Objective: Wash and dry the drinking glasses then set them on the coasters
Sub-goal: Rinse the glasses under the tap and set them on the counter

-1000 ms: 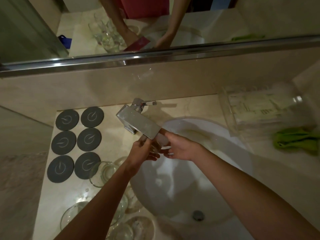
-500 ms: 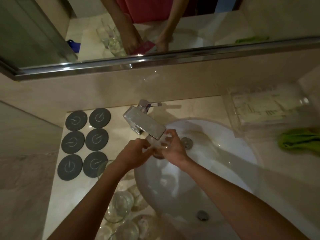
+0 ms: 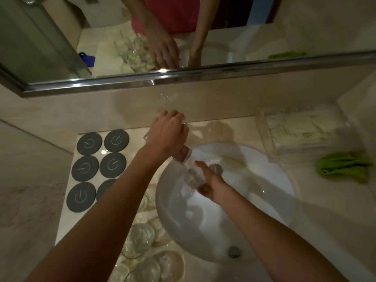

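Hands split: left (image 3: pixel 166 132) covers faucet (image 3: pixel 182 156), right (image 3: pixel 211 185) grips glass (image 3: pixel 193 176).

Single head-worn view, wide-angle, looking forward and steeply down from above counter. Close range: both forearms enter from near edge, reaching to centre frame. Sink basin (image 3: pixel 264 200) fills centre and right, coasters (image 3: pixel 87 167) far left, glasses (image 3: pixel 140 239) at near left edge. Wall mirror (image 3: pixel 223 37) spans far top, giving reflected second angle back toward person's torso and hands. Lens distortion bends straight edges at margins. Lighting dim, so fine detail probably unreliable.
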Demonstrator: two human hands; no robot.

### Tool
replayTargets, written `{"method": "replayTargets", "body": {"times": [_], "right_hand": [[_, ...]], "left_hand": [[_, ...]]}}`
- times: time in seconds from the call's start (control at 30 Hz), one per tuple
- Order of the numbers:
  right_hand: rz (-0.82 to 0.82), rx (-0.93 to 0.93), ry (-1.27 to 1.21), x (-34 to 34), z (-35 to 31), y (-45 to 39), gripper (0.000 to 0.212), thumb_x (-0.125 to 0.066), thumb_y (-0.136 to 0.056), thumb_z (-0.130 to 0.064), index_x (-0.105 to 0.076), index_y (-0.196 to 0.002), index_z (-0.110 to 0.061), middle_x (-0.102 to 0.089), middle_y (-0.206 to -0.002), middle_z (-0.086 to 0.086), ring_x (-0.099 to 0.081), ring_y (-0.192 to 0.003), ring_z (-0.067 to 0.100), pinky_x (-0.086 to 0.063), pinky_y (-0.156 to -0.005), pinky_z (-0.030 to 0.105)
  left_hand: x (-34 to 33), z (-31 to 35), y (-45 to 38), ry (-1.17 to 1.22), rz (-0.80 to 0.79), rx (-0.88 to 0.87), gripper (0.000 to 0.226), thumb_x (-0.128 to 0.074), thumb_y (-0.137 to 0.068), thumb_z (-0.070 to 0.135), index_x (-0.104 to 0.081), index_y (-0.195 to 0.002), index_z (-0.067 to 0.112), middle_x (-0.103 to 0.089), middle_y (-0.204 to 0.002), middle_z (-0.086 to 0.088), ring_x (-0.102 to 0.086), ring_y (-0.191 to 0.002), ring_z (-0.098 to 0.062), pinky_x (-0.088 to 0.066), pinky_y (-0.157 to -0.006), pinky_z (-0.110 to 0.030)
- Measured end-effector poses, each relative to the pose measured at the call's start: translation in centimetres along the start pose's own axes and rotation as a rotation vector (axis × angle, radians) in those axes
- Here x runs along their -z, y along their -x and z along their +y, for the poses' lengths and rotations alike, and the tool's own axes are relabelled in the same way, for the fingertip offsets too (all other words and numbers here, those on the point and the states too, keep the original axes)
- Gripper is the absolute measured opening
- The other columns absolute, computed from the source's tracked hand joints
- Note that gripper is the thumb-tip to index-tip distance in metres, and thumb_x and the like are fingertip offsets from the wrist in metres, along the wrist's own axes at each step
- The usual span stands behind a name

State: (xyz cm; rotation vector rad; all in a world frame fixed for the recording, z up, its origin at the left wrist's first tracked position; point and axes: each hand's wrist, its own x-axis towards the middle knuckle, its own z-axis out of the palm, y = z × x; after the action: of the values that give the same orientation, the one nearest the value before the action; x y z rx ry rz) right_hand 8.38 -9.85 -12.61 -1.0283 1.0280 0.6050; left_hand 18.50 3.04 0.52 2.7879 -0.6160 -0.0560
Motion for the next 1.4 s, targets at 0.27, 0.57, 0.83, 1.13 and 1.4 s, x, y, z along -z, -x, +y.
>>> {"method": "replayTargets", "body": {"times": [0.27, 0.57, 0.83, 1.13, 1.4], "right_hand": [[-0.056, -0.214, -0.165, 2.8, -0.6, 0.4, 0.064, -0.08, -0.073, -0.054, -0.065, -0.114, -0.007, -0.076, -0.086, 0.013, -0.073, -0.073, 0.023, -0.052, -0.057, 0.027], [0.06, -0.022, -0.012, 4.6, -3.1, 2.2, 0.056, -0.084, -0.068, -0.048, -0.064, -0.107, -0.012, -0.068, -0.094, 0.007, -0.065, -0.074, 0.019, -0.052, -0.06, 0.026], [0.144, 0.672, 0.889, 6.5, 0.8, 7.2, 0.069, -0.091, -0.061, -0.047, -0.048, -0.113, -0.034, -0.062, -0.102, -0.004, -0.064, -0.092, 0.021, -0.059, -0.079, 0.038], [-0.232, 0.844, 1.398, 5.6, 8.0, 12.8, 0.095, -0.082, -0.073, -0.053, -0.029, -0.149, -0.033, -0.05, -0.134, -0.001, -0.046, -0.127, 0.019, -0.046, -0.097, 0.033], [-0.394, 0.874, 1.538, 2.8, 14.7, 14.9, 0.093, -0.083, -0.076, -0.03, -0.028, -0.152, -0.026, -0.042, -0.145, -0.001, -0.035, -0.133, 0.021, -0.042, -0.106, 0.036]], "left_hand": [[-3.5, -0.1, -3.3, -0.231, -0.266, 0.072, 0.041, -0.042, -0.1, 0.039, -0.059, -0.127, 0.014, -0.063, -0.127, -0.009, -0.048, -0.122, -0.029, -0.034, -0.101, -0.043], [-3.3, 0.1, -0.7, -0.276, -0.17, 0.058, 0.038, -0.04, -0.1, 0.041, -0.068, -0.118, 0.022, -0.067, -0.124, 0.001, -0.049, -0.116, -0.027, -0.033, -0.094, -0.043], [-0.5, 2.7, 9.4, -0.064, -0.046, 0.215, 0.037, -0.051, -0.099, 0.037, -0.057, -0.129, 0.017, -0.055, -0.135, -0.008, -0.045, -0.124, -0.027, -0.039, -0.099, -0.044], [-0.9, 2.6, 22.1, 0.06, -0.061, 0.436, 0.015, -0.064, -0.09, 0.023, -0.072, -0.095, 0.011, -0.063, -0.093, -0.01, -0.057, -0.093, -0.029, -0.051, -0.077, -0.041], [-1.7, 1.1, 30.0, 0.087, -0.001, 0.477, 0.008, -0.069, -0.082, 0.017, -0.071, -0.084, 0.01, -0.065, -0.082, -0.009, -0.06, -0.082, -0.031, -0.052, -0.069, -0.041]]}}
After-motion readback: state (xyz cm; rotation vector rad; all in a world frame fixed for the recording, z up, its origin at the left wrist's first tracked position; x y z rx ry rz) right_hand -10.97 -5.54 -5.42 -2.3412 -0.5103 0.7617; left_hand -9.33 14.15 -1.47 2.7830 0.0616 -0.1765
